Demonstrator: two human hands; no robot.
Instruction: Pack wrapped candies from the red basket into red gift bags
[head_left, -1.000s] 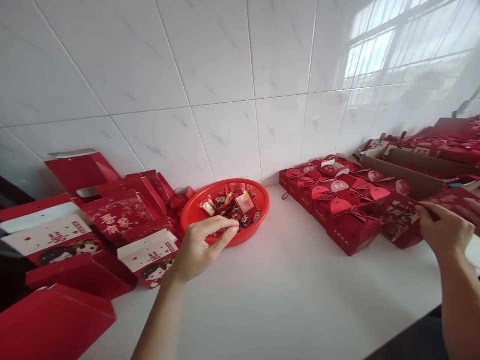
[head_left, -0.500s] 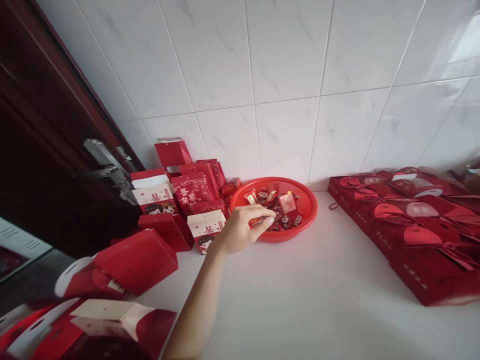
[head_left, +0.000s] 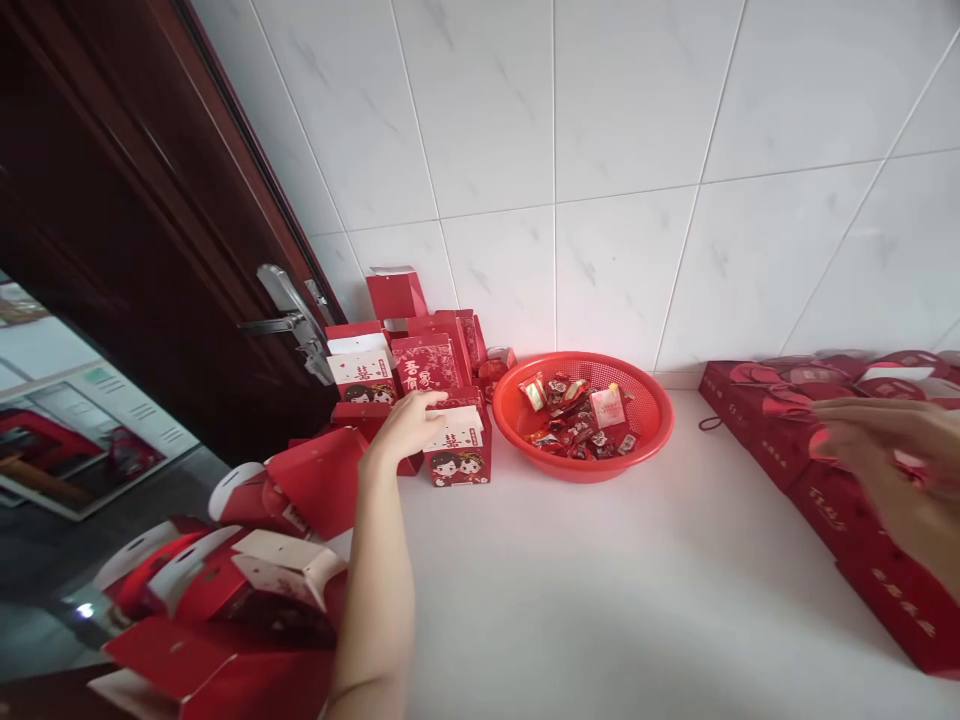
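My left hand (head_left: 403, 430) has moved from the red basket (head_left: 585, 470) to the cartoon box (head_left: 460, 467) beside it, grip unclear; my blurred right hand (head_left: 896, 460) has appeared at the tied boxes (head_left: 829, 508), its hold unclear too.

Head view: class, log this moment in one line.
left hand: at cartoon-faced box | right hand: over tied boxes | basket: holds sweets

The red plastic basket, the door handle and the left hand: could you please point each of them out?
red plastic basket: (head_left: 585, 474), head view, front outer wall
door handle: (head_left: 271, 325), head view, lever
left hand: (head_left: 406, 428), head view, back of the hand
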